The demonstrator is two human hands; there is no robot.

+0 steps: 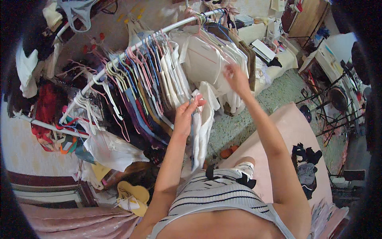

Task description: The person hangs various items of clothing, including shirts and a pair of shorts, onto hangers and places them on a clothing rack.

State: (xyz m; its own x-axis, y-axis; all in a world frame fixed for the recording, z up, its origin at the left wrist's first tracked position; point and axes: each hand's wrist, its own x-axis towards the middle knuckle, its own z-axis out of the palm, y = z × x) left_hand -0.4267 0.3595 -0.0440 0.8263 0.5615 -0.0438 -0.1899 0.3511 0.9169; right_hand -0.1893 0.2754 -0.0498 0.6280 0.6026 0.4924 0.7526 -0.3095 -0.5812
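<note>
My left hand (188, 111) grips a hanger near its top, and a white garment (204, 125) hangs down from it in front of me. Raised to the right, my right hand (235, 76) is at a white shirt (203, 59) on the clothes rail; blur hides whether its fingers hold the fabric or a hanger. The white metal rail (167, 29) slants up from left to right. Shirts and dark clothes (143, 119) crowd it on pink, blue and green hangers.
Several bare white hangers (86, 107) hang at the rail's left end. Below them is a white cloth (113, 149). A pink-covered bed (283, 128) lies to my right, with black garments (306, 170) on it. Yellow slippers (133, 195) lie at lower left. A black metal rack (337, 98) stands far right.
</note>
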